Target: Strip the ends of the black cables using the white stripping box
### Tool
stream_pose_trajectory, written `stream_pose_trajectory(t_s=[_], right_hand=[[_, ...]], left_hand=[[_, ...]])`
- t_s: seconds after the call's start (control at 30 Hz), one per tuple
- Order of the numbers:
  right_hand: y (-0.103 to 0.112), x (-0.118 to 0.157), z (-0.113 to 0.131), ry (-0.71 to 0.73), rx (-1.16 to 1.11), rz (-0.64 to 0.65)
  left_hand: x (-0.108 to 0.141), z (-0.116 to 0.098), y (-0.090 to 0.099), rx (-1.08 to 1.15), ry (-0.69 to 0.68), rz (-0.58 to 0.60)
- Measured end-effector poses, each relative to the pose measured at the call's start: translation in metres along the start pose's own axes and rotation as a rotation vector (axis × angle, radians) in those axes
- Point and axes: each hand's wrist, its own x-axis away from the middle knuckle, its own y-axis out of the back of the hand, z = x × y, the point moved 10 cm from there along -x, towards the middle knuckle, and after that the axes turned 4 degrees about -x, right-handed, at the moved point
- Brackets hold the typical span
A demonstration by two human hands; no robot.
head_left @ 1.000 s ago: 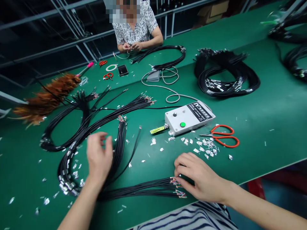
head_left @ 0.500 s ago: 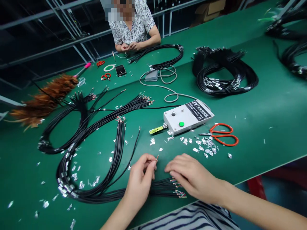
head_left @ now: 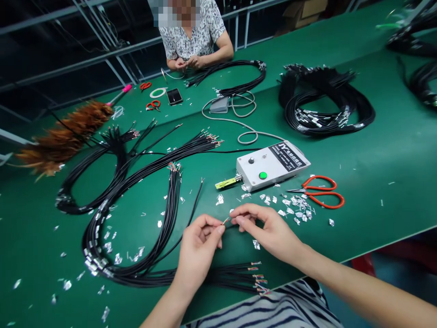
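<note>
Got one thin cable end (head_left: 225, 222) pinched between thumb and forefinger of the left hand (head_left: 198, 243), held above the green table (head_left: 368, 182); pointing up and to the right on a slant, short coloured wires aimed at the right hand (head_left: 262, 225); can't tell about any grip on that side, just thumb and forefinger bunched close by the wire tips.

Counting one pale box (head_left: 275, 159) with one green button (head_left: 262, 175); one big pair of orange-handled scissors (head_left: 306, 192) nearby, plus two smaller pairs (head_left: 153, 105) near one phone (head_left: 175, 96); way too many foil scraps (head_left: 299, 214) to count.

Can't follow the cable past the left palm; lower cable bundle (head_left: 218, 274) partly hidden behind the left forearm; right-edge bundle (head_left: 423, 82) cut off; contents of the co-worker's hands (head_left: 187, 64) too small to make out.
</note>
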Motion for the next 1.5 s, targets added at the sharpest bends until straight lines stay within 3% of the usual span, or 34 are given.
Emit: stream_pose_trajectory(t_s=[0.47, 0.6, 0.8, 0.9, 1.0, 1.13, 1.33, 1.5], right_hand=[[-0.002, -0.001, 0.008, 0.069, -0.044, -0.046], [-0.007, -0.005, 0.0, -0.013, -0.115, -0.005], [-0.025, -0.002, -0.023, -0.197, -0.409, -0.016], [-0.033, 0.0, -0.025, -0.212, -0.485, -0.037], [-0.029, -0.002, -0.019, -0.183, -0.402, -0.026], [-0.018, -0.013, -0.005, -0.172, -0.189, 0.117], [-0.034, -0.011, -0.015, -0.484, -0.386, 0.51], [-0.05, -0.001, -0.034, -0.686, -0.419, 0.69]], left_hand=[[0.001, 0.001, -0.004, 0.002, 0.022, 0.027], [0.002, 0.003, -0.005, 0.004, 0.026, 0.051], [0.007, 0.011, -0.006, 0.122, 0.064, 0.071], [0.008, 0.012, -0.005, 0.171, 0.068, 0.053], [0.008, 0.012, -0.005, 0.171, 0.059, 0.045], [0.009, 0.004, -0.004, 0.027, -0.024, 0.055], [0.026, -0.038, -0.011, -0.378, -0.461, 0.102], [0.036, -0.049, -0.016, -0.461, -0.622, 0.191]])
